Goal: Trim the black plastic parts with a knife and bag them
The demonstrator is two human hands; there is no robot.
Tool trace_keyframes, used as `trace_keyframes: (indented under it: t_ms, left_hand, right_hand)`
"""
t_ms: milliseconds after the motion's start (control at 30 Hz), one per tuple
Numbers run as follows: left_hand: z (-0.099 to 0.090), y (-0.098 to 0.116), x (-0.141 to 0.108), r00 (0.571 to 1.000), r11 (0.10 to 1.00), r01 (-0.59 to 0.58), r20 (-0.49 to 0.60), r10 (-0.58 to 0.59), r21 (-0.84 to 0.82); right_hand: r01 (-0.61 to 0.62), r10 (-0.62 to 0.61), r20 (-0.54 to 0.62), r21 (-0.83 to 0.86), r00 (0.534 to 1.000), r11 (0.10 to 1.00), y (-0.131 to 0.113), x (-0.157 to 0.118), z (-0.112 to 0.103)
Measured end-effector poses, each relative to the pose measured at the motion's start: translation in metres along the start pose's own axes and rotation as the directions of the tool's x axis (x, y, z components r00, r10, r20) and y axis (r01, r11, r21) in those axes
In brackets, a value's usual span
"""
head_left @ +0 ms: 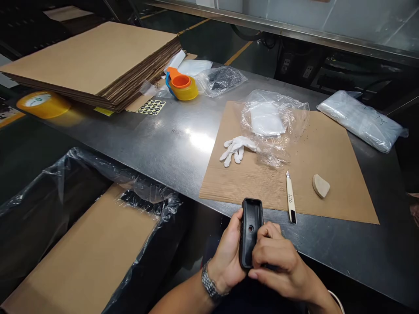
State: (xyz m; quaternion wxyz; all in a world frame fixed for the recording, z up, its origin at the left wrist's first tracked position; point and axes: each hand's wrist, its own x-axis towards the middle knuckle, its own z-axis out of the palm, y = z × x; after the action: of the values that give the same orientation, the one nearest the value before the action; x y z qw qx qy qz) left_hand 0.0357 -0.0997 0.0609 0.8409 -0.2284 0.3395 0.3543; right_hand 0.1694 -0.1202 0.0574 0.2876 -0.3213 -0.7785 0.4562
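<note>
Head view: my left hand (229,257) grips the black part (250,237) by the metal table (170,144)'s near edge; my right hand (278,257), fingers curled, meets its lower right side, whether gripping I cannot tell.

Scene is shot by one head-worn cam — fwd & down, from the wearer's own standpoint. L hand (231,255) & R hand (279,257) are seen close up, lower ctr; steel table (176,141) is viewed obliquely, mid-frame; floor (212,41) is taken in farther off — top of frame.
</note>
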Motion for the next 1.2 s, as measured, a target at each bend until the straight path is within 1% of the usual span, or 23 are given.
trace_keyframes:
  t_ms: [67, 133, 233, 333, 433, 567, 700, 800, 867, 900, 967, 1000, 1033, 1067, 1133, 1167, 1200]
  left_hand:
    - [0.001, 0.0, 0.0, 1.0, 1.0, -0.004, -0.009, 0.004, -0.006]
    - [0.001, 0.0, 0.0, 1.0, 1.0, 0.01, -0.015, -0.01, 0.024]
    - [0.002, -0.002, -0.002, 0.999, 0.997, 0.044, -0.02, -0.043, 0.071]
    - [0.004, -0.004, -0.004, 0.998, 0.994, 0.064, -0.005, -0.064, 0.083]
    - [0.005, -0.005, -0.005, 0.996, 0.991, 0.085, 0.027, -0.088, 0.101]
    - [0.0, -0.006, -0.003, 0.994, 0.992, 0.067, 0.08, -0.076, 0.105]
    - [-0.006, -0.009, -0.003, 0.996, 0.991, 0.04, 0.072, -0.049, 0.126]
    - [-0.005, -0.01, -0.005, 0.999, 0.991, 0.03, 0.015, -0.032, 0.133]
    - [-0.003, -0.011, -0.008, 0.999, 0.989, 0.036, -0.025, -0.032, 0.142]
    - [-0.002, -0.012, -0.009, 0.999, 0.987, 0.036, -0.043, -0.029, 0.154]
    - [-0.001, -0.012, -0.01, 0.997, 0.98, 0.044, -0.076, -0.03, 0.194]
    - [-0.001, -0.013, -0.01, 0.996, 0.975, 0.057, -0.085, -0.039, 0.215]
    - [-0.001, -0.013, -0.01, 0.995, 0.97, 0.064, -0.083, -0.046, 0.234]
    - [-0.003, -0.012, -0.01, 0.996, 0.966, 0.068, -0.071, -0.051, 0.249]
    - [-0.006, -0.012, -0.009, 0.997, 0.957, 0.069, -0.039, -0.06, 0.282]
    - [-0.009, -0.012, -0.008, 0.997, 0.949, 0.074, -0.03, -0.069, 0.308]
    - [-0.011, -0.012, -0.008, 0.996, 0.937, 0.086, -0.029, -0.081, 0.339]
  right_hand:
    - [-0.008, 0.01, -0.056, 0.042, 0.998, 0.999, 0.001, -0.001, -0.001]
    - [-0.019, 0.02, -0.085, 0.004, 0.996, 1.0, -0.001, 0.0, -0.003]
    - [-0.012, 0.007, -0.036, -0.137, 0.999, 0.99, -0.006, 0.003, -0.006]
    - [0.017, -0.015, 0.01, -0.198, 1.0, 0.98, -0.009, 0.007, -0.008]
    - [0.025, -0.019, 0.027, -0.22, 0.999, 0.975, -0.008, 0.009, -0.007]
    - [0.026, -0.02, 0.032, -0.202, 0.999, 0.979, -0.005, 0.01, -0.006]
    - [-0.019, 0.025, 0.026, -0.207, 0.999, 0.978, -0.004, 0.011, -0.009]
    - [-0.065, 0.056, -0.045, -0.233, 0.997, 0.97, -0.002, 0.014, -0.012]
    - [-0.111, 0.077, -0.142, -0.252, 0.987, 0.961, 0.001, 0.017, -0.011]
    - [-0.143, 0.087, -0.216, -0.258, 0.973, 0.955, 0.003, 0.017, -0.01]
    - [-0.199, 0.099, -0.363, -0.25, 0.926, 0.948, 0.007, 0.017, -0.008]
    - [-0.212, 0.104, -0.399, -0.238, 0.911, 0.948, 0.009, 0.016, -0.008]
    - [-0.214, 0.112, -0.395, -0.224, 0.912, 0.951, 0.011, 0.015, -0.008]
    - [-0.209, 0.126, -0.349, -0.209, 0.929, 0.955, 0.013, 0.014, -0.009]
    - [-0.215, 0.18, -0.197, -0.17, 0.964, 0.962, 0.015, 0.012, -0.012]
    - [-0.233, 0.213, -0.147, -0.14, 0.966, 0.962, 0.015, 0.012, -0.014]
    - [-0.258, 0.245, -0.121, -0.102, 0.962, 0.961, 0.015, 0.012, -0.017]
